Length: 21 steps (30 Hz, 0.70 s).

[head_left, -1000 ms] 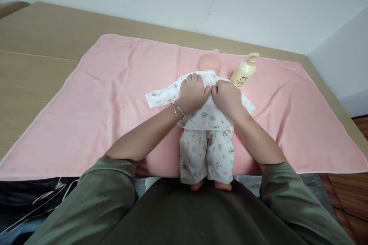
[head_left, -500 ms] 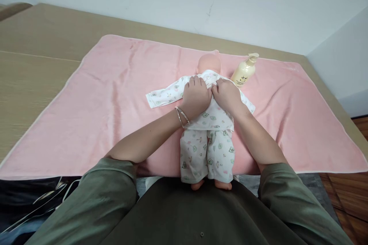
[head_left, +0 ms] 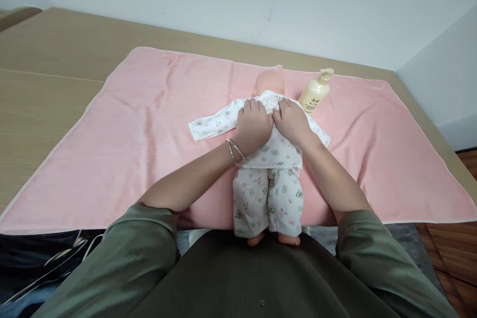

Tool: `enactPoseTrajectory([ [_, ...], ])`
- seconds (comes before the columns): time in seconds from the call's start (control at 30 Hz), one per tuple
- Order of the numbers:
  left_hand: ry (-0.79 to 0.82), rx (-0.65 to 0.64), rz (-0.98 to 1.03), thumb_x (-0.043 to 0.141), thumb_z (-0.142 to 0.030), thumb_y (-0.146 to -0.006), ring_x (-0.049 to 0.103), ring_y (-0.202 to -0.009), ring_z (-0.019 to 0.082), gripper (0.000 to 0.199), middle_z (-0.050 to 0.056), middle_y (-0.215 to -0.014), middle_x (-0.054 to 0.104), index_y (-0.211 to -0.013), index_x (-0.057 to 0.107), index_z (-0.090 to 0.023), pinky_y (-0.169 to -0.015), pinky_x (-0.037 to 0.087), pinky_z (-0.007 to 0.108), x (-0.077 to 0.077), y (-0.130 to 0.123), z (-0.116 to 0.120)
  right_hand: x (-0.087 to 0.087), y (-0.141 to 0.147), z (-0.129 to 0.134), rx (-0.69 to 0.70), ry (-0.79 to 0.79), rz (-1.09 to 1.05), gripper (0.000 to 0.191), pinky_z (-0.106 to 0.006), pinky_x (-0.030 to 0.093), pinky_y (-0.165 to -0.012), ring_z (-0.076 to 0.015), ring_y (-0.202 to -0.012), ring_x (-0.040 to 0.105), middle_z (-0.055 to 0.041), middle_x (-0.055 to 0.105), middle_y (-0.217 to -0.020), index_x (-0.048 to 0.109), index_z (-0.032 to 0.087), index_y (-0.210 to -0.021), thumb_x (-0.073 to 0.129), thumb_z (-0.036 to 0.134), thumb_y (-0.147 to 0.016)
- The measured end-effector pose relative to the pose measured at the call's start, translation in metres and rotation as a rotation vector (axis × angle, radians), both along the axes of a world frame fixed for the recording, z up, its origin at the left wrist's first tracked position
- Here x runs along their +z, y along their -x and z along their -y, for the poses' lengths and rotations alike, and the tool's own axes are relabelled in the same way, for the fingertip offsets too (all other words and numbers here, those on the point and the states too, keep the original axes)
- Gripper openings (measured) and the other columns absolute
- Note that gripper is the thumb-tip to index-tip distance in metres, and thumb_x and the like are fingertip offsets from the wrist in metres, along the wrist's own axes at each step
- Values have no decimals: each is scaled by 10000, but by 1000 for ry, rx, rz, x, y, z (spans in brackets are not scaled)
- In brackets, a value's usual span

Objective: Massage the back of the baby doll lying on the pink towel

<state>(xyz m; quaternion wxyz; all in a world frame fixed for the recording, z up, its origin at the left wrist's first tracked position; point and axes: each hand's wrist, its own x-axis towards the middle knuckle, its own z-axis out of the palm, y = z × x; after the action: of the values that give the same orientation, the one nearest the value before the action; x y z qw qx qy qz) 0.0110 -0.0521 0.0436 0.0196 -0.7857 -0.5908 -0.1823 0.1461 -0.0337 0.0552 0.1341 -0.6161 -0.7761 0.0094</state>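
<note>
A baby doll (head_left: 276,154) in white printed pyjamas lies lengthwise before me, its smooth head (head_left: 270,82) pointing away and its bare feet at the table's near edge. My left hand (head_left: 254,123) rests palm down on the left side of the doll's upper body, fingers laid over the cloth. On the right side lies my right hand (head_left: 292,121), also palm down with its fingers on the top. The two thumbs almost meet at the middle. Creases show in the fabric between the hands. Both palms are hidden.
A pink blanket (head_left: 179,144) with wrinkles covers much of the wooden table (head_left: 63,44). Right of the doll's head stands a cream pump bottle (head_left: 315,92). A white wall (head_left: 208,0) rises behind. Dark items and cables lie below the table at lower left.
My right hand has shifted very slightly toward the upper left on the doll's back area. The left hand, doll and bottle look nearly the same.
</note>
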Motion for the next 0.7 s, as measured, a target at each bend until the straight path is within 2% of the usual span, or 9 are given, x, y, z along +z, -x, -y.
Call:
enactPoseTrajectory([
  [0.1,-8,-5,1,348,-281,-1056,572,-1357,424,468,330,-1375,650,-1326,606,0,-1034,478,494,-1,0,-1,2,0,0,-9,6,2,470,-457,402,-1205,-359,-1399,579,-289,632,-1474,632,-41,-1345,362,196,-1040],
  [0.3,3,-12,1,355,-279,-1052,581,-1330,421,440,320,-1345,657,-1294,610,-14,-1012,489,487,0,2,-2,7,5,5,-78,1,46,399,-440,473,-1048,-363,-1173,657,-252,728,-1218,674,24,-1218,361,204,-1046],
  [0.47,16,-29,16,398,-289,-1036,611,-1243,402,376,284,-1268,678,-1230,624,-60,-989,514,492,3,7,-6,5,6,6,-113,-12,26,388,-445,483,-988,-370,-1123,646,-253,720,-1173,666,38,-1181,363,248,-1058],
  [0.7,135,-66,74,431,-328,-1030,608,-1273,383,358,252,-1256,680,-1192,641,-88,-1060,518,486,13,16,-19,5,7,8,-146,-49,-24,340,-460,500,-962,-374,-1097,635,-227,726,-1130,664,78,-1168,428,291,-1050],
])
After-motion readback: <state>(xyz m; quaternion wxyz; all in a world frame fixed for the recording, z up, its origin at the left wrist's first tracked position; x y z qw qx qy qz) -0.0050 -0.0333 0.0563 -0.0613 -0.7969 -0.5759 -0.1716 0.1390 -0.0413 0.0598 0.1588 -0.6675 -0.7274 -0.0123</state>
